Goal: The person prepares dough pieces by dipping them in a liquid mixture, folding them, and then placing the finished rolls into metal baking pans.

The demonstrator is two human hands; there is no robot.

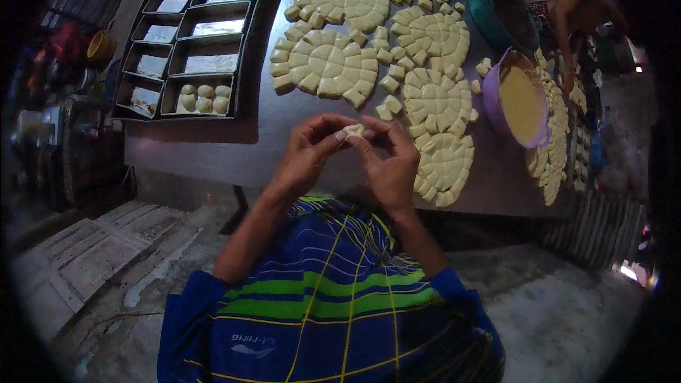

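Right of the black tin frame [244,57], your left hand [305,150] and right hand [390,169] curl half-closed, fingertips pinching one dough piece [354,130]. Six dough balls [205,91] occupy its near-right compartment [169,100] only; scored dough slabs [326,64] right of it appear still unrounded.

Blue shirt [323,326], green bands [284,306]

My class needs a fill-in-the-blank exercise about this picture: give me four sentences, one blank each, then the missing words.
1. The left hand and right hand pinch a small dough piece between their ____.
2. The loaf pan nearest the hands holds ____ dough balls.
3. The basin holding yellow mixture is coloured ____.
4. From the person's view, that loaf pan sits toward the table's ____ side.

Missing words: fingers; six; purple; left.
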